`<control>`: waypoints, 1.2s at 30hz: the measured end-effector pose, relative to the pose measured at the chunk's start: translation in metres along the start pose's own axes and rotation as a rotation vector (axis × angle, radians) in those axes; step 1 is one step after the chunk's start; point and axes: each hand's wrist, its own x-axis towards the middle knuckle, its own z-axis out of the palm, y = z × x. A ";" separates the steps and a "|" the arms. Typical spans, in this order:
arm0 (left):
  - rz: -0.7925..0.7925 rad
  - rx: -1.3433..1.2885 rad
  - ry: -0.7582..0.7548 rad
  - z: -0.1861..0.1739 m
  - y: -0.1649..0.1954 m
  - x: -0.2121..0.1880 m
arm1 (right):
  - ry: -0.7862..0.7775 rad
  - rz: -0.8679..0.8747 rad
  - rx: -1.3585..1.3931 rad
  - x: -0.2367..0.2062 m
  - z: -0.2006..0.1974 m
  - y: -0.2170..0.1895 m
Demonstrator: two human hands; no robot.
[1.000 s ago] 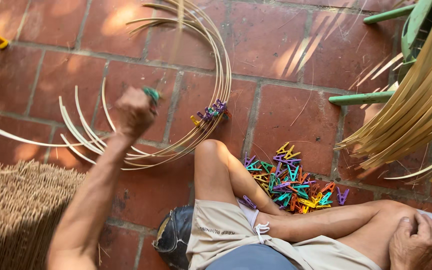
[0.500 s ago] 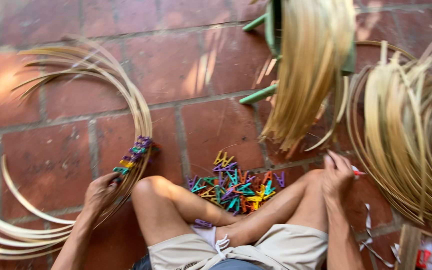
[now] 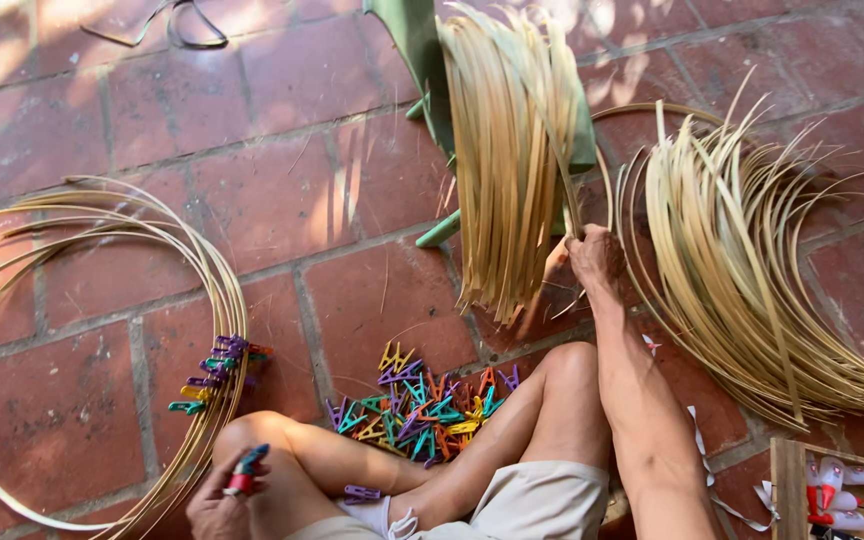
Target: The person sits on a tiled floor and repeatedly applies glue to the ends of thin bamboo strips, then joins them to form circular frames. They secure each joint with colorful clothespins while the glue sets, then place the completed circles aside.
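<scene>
Thin bamboo strip (image 3: pixel 574 205) pinched by right hand (image 3: pixel 597 258), at edge of strip bundle (image 3: pixel 507 160) draped over green stool (image 3: pixel 417 60). Left hand (image 3: pixel 224 500) rested on knee, clenched round red-and-blue tool (image 3: pixel 247 470). Best pulled singly, slowly, along grain, without dragging neighbours. Nearby on brick floor (image 3: pixel 52 420): coloured clips (image 3: pixel 422 405), coiled hoops (image 3: pixel 207 270) with clips attached, second loose strip pile (image 3: pixel 742 260).
</scene>
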 end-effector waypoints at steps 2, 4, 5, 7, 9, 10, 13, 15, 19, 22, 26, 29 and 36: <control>-0.036 0.033 -0.052 0.013 -0.018 -0.004 | -0.064 -0.001 0.086 0.003 -0.006 0.006; -0.090 0.061 -0.045 0.032 -0.029 -0.006 | -0.087 -0.030 0.204 0.002 -0.015 0.007; -0.130 0.075 -0.023 0.043 -0.034 -0.007 | -0.096 -0.031 0.195 0.000 -0.020 0.007; -0.173 0.064 -0.017 0.063 -0.043 -0.010 | -0.107 -0.038 0.178 -0.004 -0.028 0.005; -0.186 0.020 -0.049 0.080 -0.050 -0.012 | -0.119 -0.039 0.255 -0.007 -0.033 0.001; -0.184 0.039 -0.105 0.083 -0.051 -0.014 | -0.129 -0.040 0.293 -0.008 -0.033 0.000; -0.207 0.021 -0.155 0.089 -0.052 -0.020 | 0.200 -0.413 0.248 -0.005 -0.026 -0.007; -0.239 -0.018 -0.130 0.090 -0.054 -0.025 | 0.026 -0.174 0.218 0.001 -0.014 -0.012; -0.287 -0.090 -0.104 0.086 -0.059 -0.033 | -0.140 0.113 0.502 0.007 0.014 -0.019; -0.327 -0.127 -0.066 0.083 -0.062 -0.033 | 0.014 -0.062 0.275 0.005 0.024 -0.027; -0.369 -0.132 -0.024 0.083 -0.062 -0.029 | 0.077 -0.240 0.621 -0.003 0.016 -0.030; -0.419 -0.105 -0.069 0.094 -0.058 -0.024 | 0.079 -0.236 0.485 -0.013 -0.011 -0.031; -0.368 0.053 -0.186 0.149 -0.031 -0.021 | 0.161 -0.235 0.300 -0.027 -0.033 -0.021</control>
